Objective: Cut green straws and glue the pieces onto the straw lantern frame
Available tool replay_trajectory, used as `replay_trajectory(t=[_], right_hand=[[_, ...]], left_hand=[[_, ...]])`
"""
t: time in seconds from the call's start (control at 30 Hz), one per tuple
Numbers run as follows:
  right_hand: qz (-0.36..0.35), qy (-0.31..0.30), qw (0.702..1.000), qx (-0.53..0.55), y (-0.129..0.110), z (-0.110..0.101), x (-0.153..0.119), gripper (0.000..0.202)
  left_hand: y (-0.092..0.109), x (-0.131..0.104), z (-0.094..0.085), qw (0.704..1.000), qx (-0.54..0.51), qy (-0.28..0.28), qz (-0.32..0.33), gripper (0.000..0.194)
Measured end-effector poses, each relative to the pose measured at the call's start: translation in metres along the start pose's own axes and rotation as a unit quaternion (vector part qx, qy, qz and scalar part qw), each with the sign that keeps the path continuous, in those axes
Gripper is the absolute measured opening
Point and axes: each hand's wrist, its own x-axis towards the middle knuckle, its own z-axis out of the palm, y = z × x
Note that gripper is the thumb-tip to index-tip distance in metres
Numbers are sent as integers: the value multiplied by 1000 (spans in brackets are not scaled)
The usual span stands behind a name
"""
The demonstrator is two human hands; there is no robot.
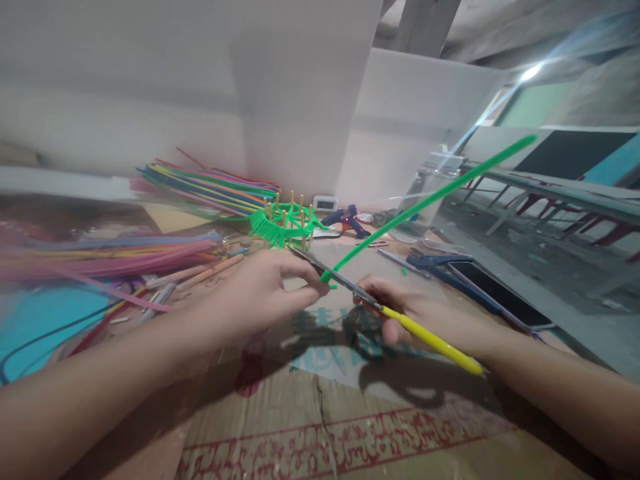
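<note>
A clean cut likely called for thin blades square across the straight, fuzzy stem [430,203], slanting up rightward from in front of the peg-studded frame [263,230], its lower end pinched in the left hand [270,283], the right hand [407,310] curled around yellow-handled scissors [433,340].

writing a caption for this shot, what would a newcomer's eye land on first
Probably the bright green fuzzy stem, slanting up to the right from the left hand. Next, the yellow-handled tool in the right hand, its metal blade at the stem's lower end. Behind the hands sits a green ring-shaped piece with upright wooden pegs.
</note>
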Motion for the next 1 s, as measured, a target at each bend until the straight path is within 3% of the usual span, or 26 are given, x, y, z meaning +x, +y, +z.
replay_trajectory(t=[0.37, 0.63, 0.83, 1.0], right_hand=[[-44, 15, 999, 25, -2, 4, 3, 75], [-29, 41, 999, 8, -4, 5, 2, 71], [-29, 28, 998, 49, 0, 6, 3, 64], [-41, 13, 999, 15, -2, 5, -1, 62]], left_hand=[[1, 0, -1, 1000, -6, 9, 7, 15], [0, 1, -2, 1000, -1, 9, 15, 15], [0, 2, -2, 1000, -5, 17, 22, 15], [3, 0, -2, 1000, -13, 3, 14, 15]])
